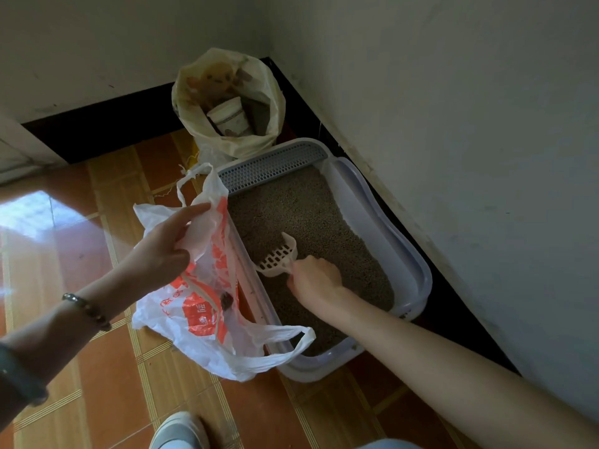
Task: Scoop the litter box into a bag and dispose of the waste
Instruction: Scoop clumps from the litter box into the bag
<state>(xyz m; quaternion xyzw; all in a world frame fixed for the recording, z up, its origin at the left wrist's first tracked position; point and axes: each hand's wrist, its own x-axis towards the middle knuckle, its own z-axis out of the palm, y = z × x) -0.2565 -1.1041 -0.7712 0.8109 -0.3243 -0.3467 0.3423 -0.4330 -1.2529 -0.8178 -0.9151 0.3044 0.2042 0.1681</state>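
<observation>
A white litter box [418, 264] with a grey perforated step at its far end lies on the floor along the wall, filled with grey-brown litter [308, 215]. My right hand [316, 278] grips the handle of a white slotted scoop [278, 254], whose head rests on the litter near the box's left wall. My left hand [168, 241] pinches the rim of a white plastic bag with red print [201, 315], holding it open just left of the box. A dark clump [226, 300] lies inside the bag.
A yellowish rubbish bag [227, 98] with a paper cup and other waste stands in the corner behind the box. Walls close in the right side and the back. Orange floor tiles [107, 367] spread to the left; my shoe [181, 431] shows at the bottom.
</observation>
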